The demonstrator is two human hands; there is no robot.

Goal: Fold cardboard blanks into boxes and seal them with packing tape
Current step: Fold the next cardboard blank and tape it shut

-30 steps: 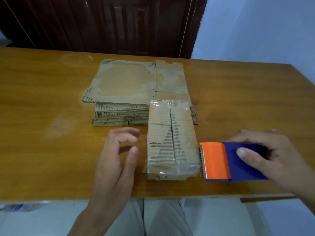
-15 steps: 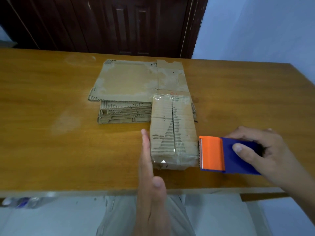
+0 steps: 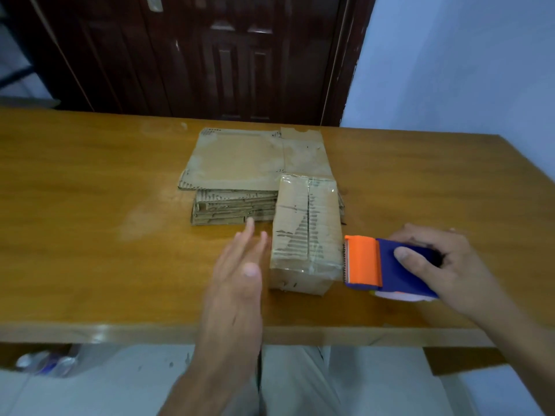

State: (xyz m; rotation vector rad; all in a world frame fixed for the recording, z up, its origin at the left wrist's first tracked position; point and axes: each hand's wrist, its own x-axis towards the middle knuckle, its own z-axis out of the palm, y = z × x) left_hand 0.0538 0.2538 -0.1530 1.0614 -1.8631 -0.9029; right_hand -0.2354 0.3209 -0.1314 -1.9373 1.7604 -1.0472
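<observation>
Box (image 3: 306,232), taped, sits against the blank stack (image 3: 240,187). Left hand (image 3: 237,283), flat and blurred, holds nothing. Right hand (image 3: 441,262) grips the tape dispenser (image 3: 384,265), its roll mostly hidden.

A room in a home, it seems: a varnished wooden desk (image 3: 90,181) stands before a dark panelled wooden door (image 3: 228,55), with a plain pale-blue wall (image 3: 450,61) at far right.

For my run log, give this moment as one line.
left hand: open beside box | right hand: grips tape dispenser at box edge
</observation>
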